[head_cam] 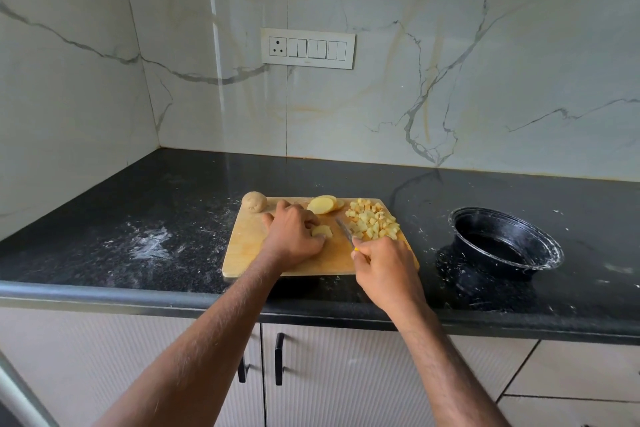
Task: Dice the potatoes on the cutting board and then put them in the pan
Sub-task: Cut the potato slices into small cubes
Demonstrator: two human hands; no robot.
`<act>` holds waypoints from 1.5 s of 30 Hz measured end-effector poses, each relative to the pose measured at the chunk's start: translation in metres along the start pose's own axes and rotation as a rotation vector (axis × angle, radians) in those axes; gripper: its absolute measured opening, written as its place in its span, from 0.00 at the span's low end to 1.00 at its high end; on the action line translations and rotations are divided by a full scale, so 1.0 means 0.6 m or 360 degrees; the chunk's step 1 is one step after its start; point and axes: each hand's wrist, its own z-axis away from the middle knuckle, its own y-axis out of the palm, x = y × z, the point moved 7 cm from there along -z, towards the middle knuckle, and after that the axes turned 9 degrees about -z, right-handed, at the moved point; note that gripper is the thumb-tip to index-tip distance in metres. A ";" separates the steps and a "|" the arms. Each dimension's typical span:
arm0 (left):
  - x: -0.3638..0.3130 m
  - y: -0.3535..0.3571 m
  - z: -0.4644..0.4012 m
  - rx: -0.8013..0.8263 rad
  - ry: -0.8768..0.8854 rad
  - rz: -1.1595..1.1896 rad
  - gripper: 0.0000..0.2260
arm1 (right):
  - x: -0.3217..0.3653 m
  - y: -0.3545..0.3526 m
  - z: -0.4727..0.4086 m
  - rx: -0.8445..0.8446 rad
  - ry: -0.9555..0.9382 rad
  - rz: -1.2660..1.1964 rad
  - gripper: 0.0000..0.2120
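1. On the pale wooden cutting board (249, 246), the left hand (294, 236) curls its fingers over a small pale-yellow potato piece (322, 230), pinning it down, while the right hand (384, 270) grips a yellow-handled knife (344, 230), blade angled beside that piece.
2. Right of the blade lies a heap of diced yellow potato cubes (372, 224); behind it sit a few peeled potato slices (323, 204), still uncut.
3. At the board's far left corner rests a whole brown unpeeled potato (254, 201).
4. I judge the dicing perhaps half done; the round black pan (505, 243), well apart to the right, holds no potato that I can see.
5. Beneath everything runs a black speckled stone counter (138, 204), smeared white, backed by white marble-veined wall tiles (450, 80) with a white switch panel (308, 48).
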 end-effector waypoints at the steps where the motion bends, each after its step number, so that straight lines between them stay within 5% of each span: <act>1: -0.001 0.000 0.000 -0.0002 0.0004 -0.0005 0.17 | 0.006 0.003 0.000 0.0004 -0.0016 -0.0018 0.08; 25: 0.000 0.008 -0.006 -0.0014 0.0025 0.0007 0.12 | 0.043 0.052 -0.024 0.0227 0.0027 0.0059 0.10; 39: 0.007 -0.002 0.002 -0.0011 -0.0085 0.0043 0.17 | 0.020 0.018 -0.002 0.0103 -0.0020 0.0135 0.12; 45: 0.008 -0.008 0.005 -0.0026 -0.0115 0.0024 0.08 | 0.021 0.021 -0.003 0.0069 0.0014 -0.0015 0.12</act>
